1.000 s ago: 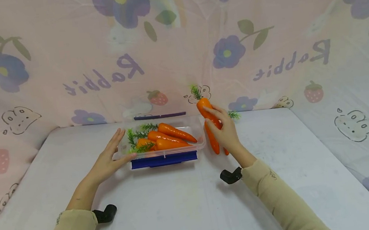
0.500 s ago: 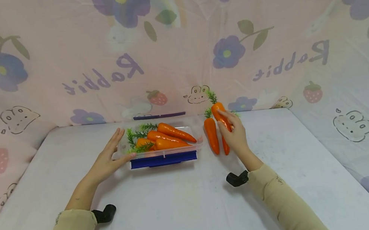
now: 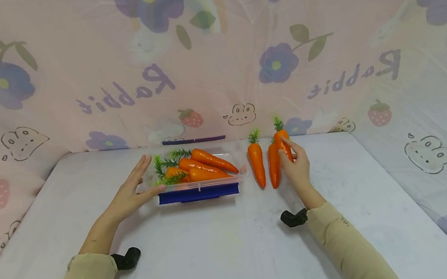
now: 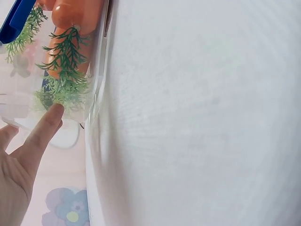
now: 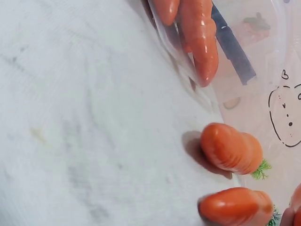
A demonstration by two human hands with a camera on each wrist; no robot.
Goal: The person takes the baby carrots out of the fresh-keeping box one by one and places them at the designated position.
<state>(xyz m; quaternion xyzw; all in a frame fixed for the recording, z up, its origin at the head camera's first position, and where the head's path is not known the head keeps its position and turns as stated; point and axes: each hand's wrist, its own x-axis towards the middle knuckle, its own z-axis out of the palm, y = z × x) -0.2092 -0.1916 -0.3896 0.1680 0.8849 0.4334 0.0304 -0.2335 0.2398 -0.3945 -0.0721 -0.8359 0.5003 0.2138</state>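
Observation:
My left hand rests against the left end of a clear plastic box, its fingers fairly straight and its thumb along the front rim. Several orange carrots with green tops lie inside the box; the left wrist view shows a finger touching the box wall beside the green sprigs. My right hand pinches another carrot, sprig upward, its lower end hidden by the fingers. Just left of that hand two carrots lie on the table, one nearer the box and one partly overlapped by the held one.
A blue latch flap hangs at the box's front, and another blue flap shows at its back. The white-covered table meets a printed fabric backdrop behind. Black wrist mounts stick out from both sleeves.
My right hand has moved right and slightly down with its carrot, away from the box. More of the two table carrots shows now. My left hand and the box stay put.

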